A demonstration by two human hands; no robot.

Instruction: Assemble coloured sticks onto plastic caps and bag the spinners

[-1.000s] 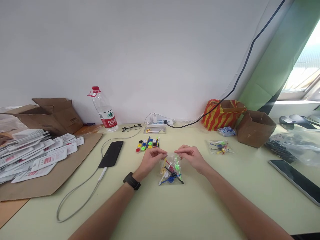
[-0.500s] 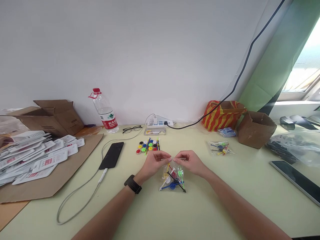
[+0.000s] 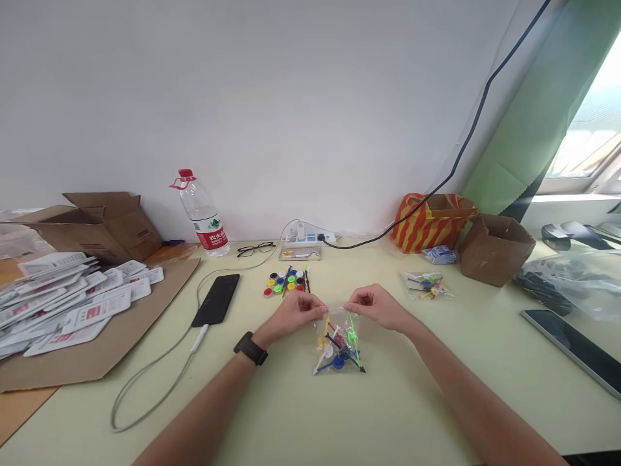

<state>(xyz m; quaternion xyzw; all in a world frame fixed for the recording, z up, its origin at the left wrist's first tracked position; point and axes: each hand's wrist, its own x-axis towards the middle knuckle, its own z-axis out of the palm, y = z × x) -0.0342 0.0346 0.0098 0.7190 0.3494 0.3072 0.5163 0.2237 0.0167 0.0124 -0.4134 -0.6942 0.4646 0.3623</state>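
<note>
A clear plastic bag (image 3: 338,346) hangs between my hands, low over the table. Inside it show coloured plastic sticks with arrow-like tips and small round pieces in blue, yellow, green, white, red and black. My left hand (image 3: 295,312) pinches the bag's top edge at its left side, a dark watch on that wrist. The top edge's right side is pinched by my right hand (image 3: 378,307). Just beyond my left hand lies a group of coloured round pieces (image 3: 291,279) with several sticks. Another filled clear bag (image 3: 427,285) lies flat farther right.
Left are a charging phone (image 3: 217,300), a water bottle (image 3: 208,223) and stacked white cards (image 3: 72,301) on cardboard. Glasses (image 3: 256,248) and a power strip (image 3: 310,235) sit by the wall. A striped bag (image 3: 412,223), brown box (image 3: 495,249) and tablet (image 3: 572,349) stand or lie right.
My hands have moved apart along the bag's top edge, which is now stretched wider between them. The bag has shifted slightly right.
</note>
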